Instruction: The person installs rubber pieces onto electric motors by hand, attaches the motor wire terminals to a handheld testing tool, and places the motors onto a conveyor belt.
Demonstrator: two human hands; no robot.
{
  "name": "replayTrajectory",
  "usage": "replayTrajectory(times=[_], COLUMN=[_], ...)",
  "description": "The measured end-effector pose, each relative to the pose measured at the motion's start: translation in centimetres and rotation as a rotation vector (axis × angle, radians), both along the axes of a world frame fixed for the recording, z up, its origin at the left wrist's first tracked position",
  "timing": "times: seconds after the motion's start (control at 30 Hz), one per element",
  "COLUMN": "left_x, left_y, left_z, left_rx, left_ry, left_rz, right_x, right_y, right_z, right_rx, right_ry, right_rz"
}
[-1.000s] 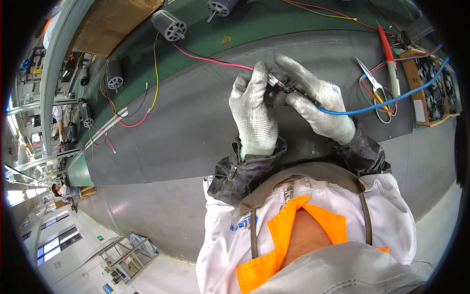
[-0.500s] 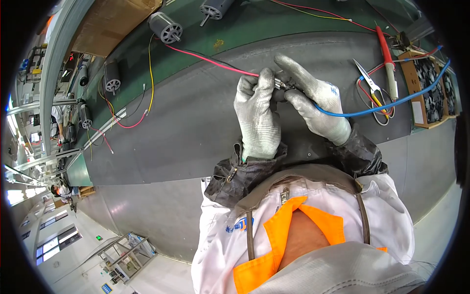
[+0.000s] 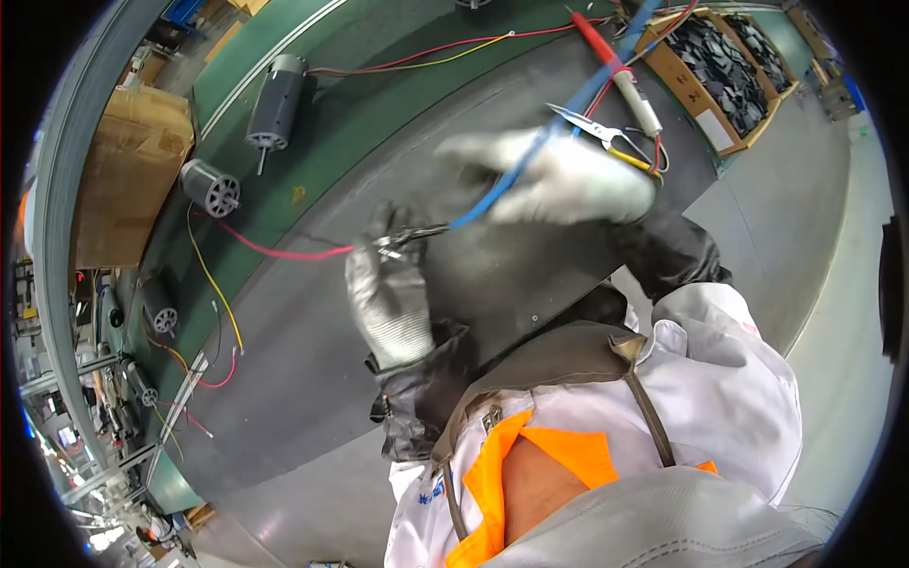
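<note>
My gloved left hand is closed round a small metal connector at the end of a red wire, which runs to a grey motor. A dark clip on the end of a blue cable meets the connector at my fingertips. My gloved right hand is blurred, with its fingers spread and pointing left. The blue cable passes across it, and nothing shows between its fingers. Just beyond it lie scissors with a yellow part on the handle.
A red and white pen-like tool lies near a cardboard box of dark pieces. More motors with wires stand on the green strip along the left. A large carton and a metal frame are farther left.
The view has turned to the right. My right hand has come away from the connector and clip and opened, while my left hand stays on the connector.
</note>
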State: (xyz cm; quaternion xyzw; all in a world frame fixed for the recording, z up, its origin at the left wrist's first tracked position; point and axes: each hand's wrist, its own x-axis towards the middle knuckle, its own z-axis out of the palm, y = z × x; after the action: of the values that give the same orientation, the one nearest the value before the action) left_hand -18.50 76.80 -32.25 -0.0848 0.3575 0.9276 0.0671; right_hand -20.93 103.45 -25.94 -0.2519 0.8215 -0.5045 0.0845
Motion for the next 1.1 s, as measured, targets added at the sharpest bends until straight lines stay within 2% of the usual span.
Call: replayTrajectory(times=[0.03, 0.07, 0.13, 0.17, 0.2, 0.23, 0.3, 0.33, 0.37, 0.4, 0.43, 0.5, 0.57, 0.63, 0.7, 0.8, 0.83, 0.93, 0.97, 1.03, 1.1], left_x=[0.5, 0.4, 0.2, 0.5, 0.7, 0.4, 0.6, 0.8, 1.0, 0.8, 0.7, 0.8, 0.9, 1.1, 1.3, 1.4, 1.3, 1.1, 1.1, 0.9, 0.6], left_y=[0.5, -0.1, -0.6, -0.5, -0.7, -0.9, -0.7, -0.4, -0.2, -0.4, -0.4, 0.2, 0.2, 0.3, 0.2, 0.2, 0.2, 0.2, 0.3, 0.4, 0.5], left_z=[0.5, -0.1, -0.6, -0.4, -0.2, -0.9, -1.1, -0.5, 0.2, -0.1, -0.7, 0.3, 0.4, 0.5, 0.6, 0.6, 0.6, 0.9, 1.2, 1.7, 1.4], left_rx=[0.004, 0.021, 0.042, 0.048, 0.051, 0.125, 0.134, 0.143, 0.102, 0.072, 0.049, 0.073, 0.053, 0.045, 0.055, 0.081, 0.09, 0.089, 0.089, 0.114, 0.105], left_ry=[-0.008, 0.016, 0.038, 0.026, 0.016, 0.033, 0.034, 0.057, 0.036, 0.117, 0.147, 0.134, 0.136, 0.138, 0.116, 0.127, 0.11, 0.12, 0.122, 0.119, 0.123], left_rz=[0.11, 0.088, 0.071, 0.073, 0.081, 0.06, 0.089, 0.081, 0.081, 0.069, 0.089, 0.096, 0.122, 0.133, 0.152, 0.171, 0.166, 0.168, 0.161, 0.165, 0.156], right_x=[-0.3, -0.1, -2.4, -2.3, -2.3, -2.1, -2.8, -3.4, -4.0, -4.7, -6.1, -7.1, -9.1, -11.4, -14.0, -18.0, -19.6, -21.4, -22.9, -23.5, -21.7], right_y=[2.9, 4.9, 12.6, 14.5, 17.4, 19.1, 19.6, 17.8, 16.7, 13.8, 12.0, 5.0, -0.8, -3.3, -7.0, -12.0, -13.0, -16.1, -16.8, -17.4, -17.8], right_z=[-1.4, -0.3, -3.8, -4.1, -7.1, -8.4, -10.3, -9.6, -9.5, -8.4, -8.6, -5.1, -0.8, -0.1, -0.5, -2.0, -2.9, -4.0, -6.5, -7.6, -5.6], right_rx=[0.096, 0.173, 0.818, 1.015, 1.102, 1.03, 0.979, 0.842, 0.645, 0.205, -0.043, -0.237, -0.003, -0.115, -0.235, -0.206, -0.155, -0.043, 0.026, 0.246, 0.304], right_ry=[0.333, 0.165, 0.366, 0.198, 0.223, 0.097, 0.163, 0.186, 0.065, -0.136, -0.29, -0.251, -0.364, -0.276, -0.191, -0.264, -0.205, -0.319, -0.163, -0.054, -0.021], right_rz=[-0.232, -0.559, -0.898, -0.972, -0.994, -0.917, -0.953, -0.963, -0.905, -0.848, -0.703, -0.514, -0.373, -0.029, 0.168, 0.243, 0.306, 0.255, 0.205, 0.138, 0.079])
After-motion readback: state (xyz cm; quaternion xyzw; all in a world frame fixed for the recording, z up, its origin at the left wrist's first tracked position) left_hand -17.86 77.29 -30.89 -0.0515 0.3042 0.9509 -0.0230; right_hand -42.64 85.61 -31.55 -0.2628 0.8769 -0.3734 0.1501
